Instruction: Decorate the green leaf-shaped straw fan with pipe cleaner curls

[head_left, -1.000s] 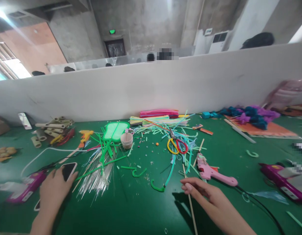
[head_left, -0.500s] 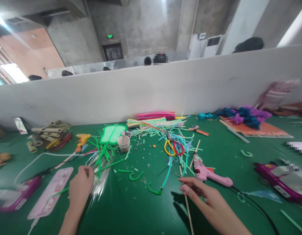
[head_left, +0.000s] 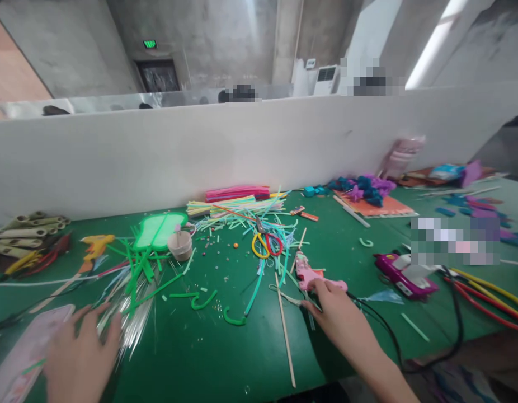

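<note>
Since the earlier frame the right hand (head_left: 332,308) has left the thin wooden stick (head_left: 285,330) and gone forward to the pink glue gun (head_left: 313,275), while the left hand (head_left: 80,358) has drawn back from the clear strands (head_left: 131,319) and now lies blurred at the near edge of the desk (head_left: 225,358).

No brand or label can be read; the only sign is a green one (head_left: 149,43) over the far door, too small to make out.

Two glue guns show: the pink one and a purple one (head_left: 404,274) further right. One pair of scissors (head_left: 265,243), with one yellow and one red loop, lies behind the pink gun. One small cup (head_left: 180,245) stands by a green frame (head_left: 158,230).

The pink gun lies on its side mid-desk, nozzle away, its black cord (head_left: 376,319) trailing right. The right fingers (head_left: 320,288) rest spread on its handle, not closed round it. The left fingers (head_left: 97,324) are spread flat and hold nothing, beside a pink phone (head_left: 19,358).
</note>
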The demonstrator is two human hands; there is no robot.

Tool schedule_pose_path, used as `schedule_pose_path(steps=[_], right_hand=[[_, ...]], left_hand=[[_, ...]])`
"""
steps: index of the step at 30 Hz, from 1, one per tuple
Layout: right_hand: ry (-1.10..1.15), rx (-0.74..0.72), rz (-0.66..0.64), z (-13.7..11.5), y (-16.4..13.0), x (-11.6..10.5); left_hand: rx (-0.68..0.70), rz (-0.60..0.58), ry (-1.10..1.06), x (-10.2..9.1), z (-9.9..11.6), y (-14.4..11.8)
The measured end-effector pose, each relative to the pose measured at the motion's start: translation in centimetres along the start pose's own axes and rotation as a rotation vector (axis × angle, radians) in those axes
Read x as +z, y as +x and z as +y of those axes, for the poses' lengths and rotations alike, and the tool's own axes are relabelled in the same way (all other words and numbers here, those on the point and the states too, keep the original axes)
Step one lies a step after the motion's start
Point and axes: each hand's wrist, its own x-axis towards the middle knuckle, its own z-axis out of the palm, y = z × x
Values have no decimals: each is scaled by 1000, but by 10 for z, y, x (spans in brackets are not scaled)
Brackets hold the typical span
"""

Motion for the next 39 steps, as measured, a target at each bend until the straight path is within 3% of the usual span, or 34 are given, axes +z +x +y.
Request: schedule_pose_path(steps=[3, 6, 9, 12, 17, 22, 26, 32, 34, 37, 39], right_hand=[[8, 45, -141, -6, 0, 2], [23, 49, -173, -9, -1, 1], [13, 58, -149, -5, 0, 3], [-17, 83, -75, 5, 5, 8], [-46, 135, -7, 16, 11, 9], [-54, 84, 88, -4, 4, -2], [89, 2, 18, -29, -7, -5], [143, -37, -127, -52, -11, 2], [142, -53, -150, -59, -12, 4], [157, -83, -198, -70, -14, 6], [166, -101, -238, -76, -18, 6]], left_hand=[[222, -60, -81, 8, 36, -15], [304, -162, -213, 27, 66, -35], [331, -324, -284, 48, 81, -56], [355, -431, -275, 59, 81, -72], [313, -433, -273, 52, 70, -76], [229, -397, -293, 38, 68, -76], [171, -294, -221, 31, 59, -69], [127, -171, 243, 19, 28, -45], [102, -205, 235, 16, 31, -40], [73, -402, 184, 15, 52, -32], [90, -458, 202, 16, 68, -26]])
